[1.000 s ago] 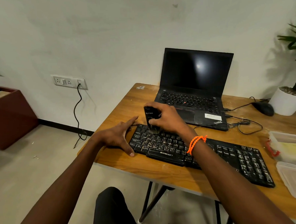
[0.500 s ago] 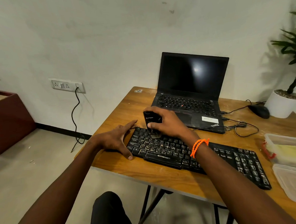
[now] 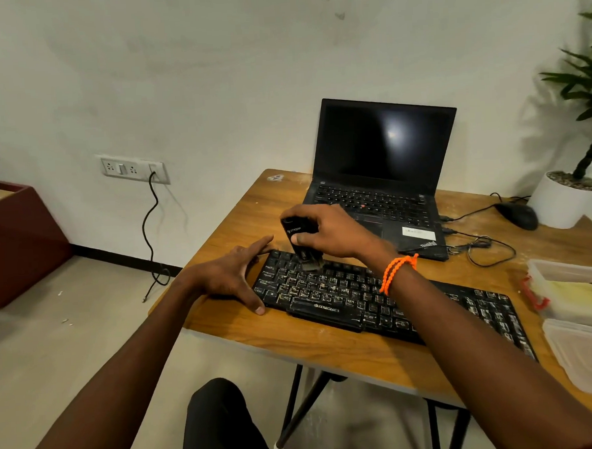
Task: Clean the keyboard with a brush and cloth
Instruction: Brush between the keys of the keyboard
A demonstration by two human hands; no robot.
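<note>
Head view: right hand point(image 3: 336, 232) grasps brush point(image 3: 300, 239); left hand point(image 3: 232, 279) flat, steadying keyboard point(image 3: 360, 300); laptop point(image 3: 381, 175) behind.

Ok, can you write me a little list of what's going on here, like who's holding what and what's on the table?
Right hand: grips the black brush, bristles down on the keyboard's upper left keys
Left hand: fingers spread, steadying the keyboard's left end
Keyboard: black, dusty, lying on the wooden table
Behind it: open laptop, screen dark
Far right: mouse, white plant pot, plastic tubs
</note>
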